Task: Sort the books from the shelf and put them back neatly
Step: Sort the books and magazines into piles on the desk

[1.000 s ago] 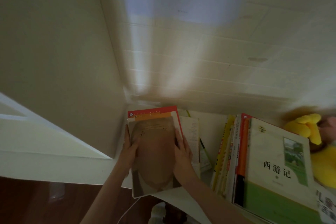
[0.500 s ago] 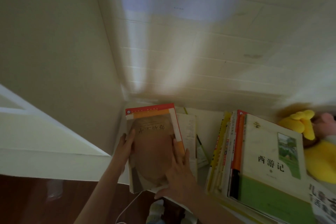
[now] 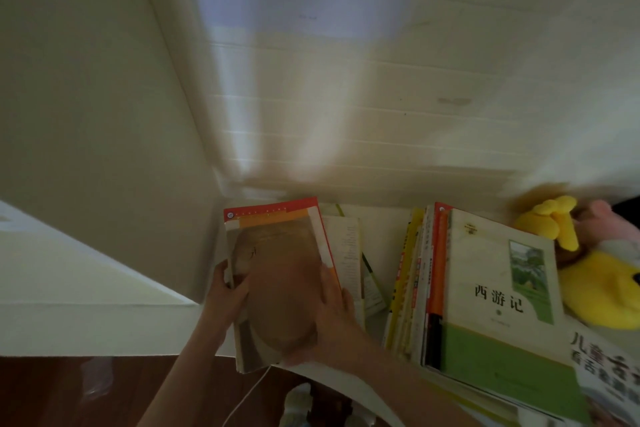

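Fingers (image 3: 221, 276) on the left hand (image 3: 227, 302) are hooked round the left edge of the brown book (image 3: 277, 274). The right hand (image 3: 334, 317) clamps the other side, fingers lying up along the right edge and thumb tucked at the near corner, so both have hold of it. Biggest thing around is the cream shelf (image 3: 381, 229), and its side wall (image 3: 104, 114) sits just beside the left hand, so it's tight on that side. The brown book is at the far left end, cover toward the camera, on top of a red-and-orange book (image 3: 273, 210), with its near end poking past the shelf's front edge. Off to the right there's a stack of books (image 3: 415, 270) fronted by a green-and-white book (image 3: 498, 305), well apart from the hands, with a yellow plush toy (image 3: 606, 295) beside it. Just right of the right hand a pale book (image 3: 348, 253) sits slanted, crowding the gap. Smallest is a white cable (image 3: 249, 395) dangling below the shelf edge.
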Demonstrator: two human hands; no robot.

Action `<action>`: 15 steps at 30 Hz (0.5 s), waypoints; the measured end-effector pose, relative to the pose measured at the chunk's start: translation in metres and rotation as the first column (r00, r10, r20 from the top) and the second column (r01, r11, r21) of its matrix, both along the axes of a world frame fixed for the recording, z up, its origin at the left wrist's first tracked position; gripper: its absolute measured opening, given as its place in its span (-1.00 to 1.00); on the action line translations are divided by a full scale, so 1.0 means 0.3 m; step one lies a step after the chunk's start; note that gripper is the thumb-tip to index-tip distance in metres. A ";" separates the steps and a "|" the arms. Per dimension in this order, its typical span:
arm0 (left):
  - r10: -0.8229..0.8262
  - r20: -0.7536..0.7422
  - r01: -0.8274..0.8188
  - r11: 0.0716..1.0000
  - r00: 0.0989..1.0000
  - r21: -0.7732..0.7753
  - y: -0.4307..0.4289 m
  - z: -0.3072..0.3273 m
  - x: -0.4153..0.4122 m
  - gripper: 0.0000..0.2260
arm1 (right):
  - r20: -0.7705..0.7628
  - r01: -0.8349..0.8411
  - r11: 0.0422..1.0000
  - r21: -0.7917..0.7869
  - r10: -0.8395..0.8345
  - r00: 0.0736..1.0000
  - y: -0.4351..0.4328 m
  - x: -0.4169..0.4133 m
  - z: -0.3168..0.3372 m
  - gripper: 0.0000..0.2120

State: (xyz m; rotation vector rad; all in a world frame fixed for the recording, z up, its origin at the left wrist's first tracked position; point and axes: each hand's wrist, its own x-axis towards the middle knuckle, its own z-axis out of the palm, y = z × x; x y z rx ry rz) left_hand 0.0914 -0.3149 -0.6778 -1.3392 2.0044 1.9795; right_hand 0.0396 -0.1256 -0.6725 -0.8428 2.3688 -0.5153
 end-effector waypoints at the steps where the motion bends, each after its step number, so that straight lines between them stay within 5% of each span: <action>1: 0.001 0.005 -0.001 1.000 1.000 -0.004 -0.006 0.002 0.001 -0.48 | 0.132 0.204 0.975 -0.084 -0.192 0.972 0.013 -0.034 0.005 0.09; 4: 0.004 0.009 -0.004 1.000 1.000 -0.013 -0.026 0.006 -0.003 -0.51 | 0.314 0.782 0.607 -0.137 -0.722 0.616 0.074 -0.150 0.020 -0.29; 7: 0.013 0.008 -0.012 1.000 1.000 -0.024 -0.041 0.022 0.002 -0.54 | 0.514 0.851 0.516 0.098 -0.759 0.400 0.099 -0.211 0.011 -0.44; 12: 0.028 0.011 -0.027 0.999 1.000 -0.031 -0.043 0.024 0.015 -0.57 | 0.366 0.787 0.554 0.273 -0.816 0.447 0.046 -0.248 -0.064 -0.24; 15: 0.025 0.008 -0.024 0.999 1.000 -0.024 -0.043 0.025 0.014 -0.58 | 0.397 0.816 0.521 0.252 -0.824 0.404 0.048 -0.265 -0.049 -0.43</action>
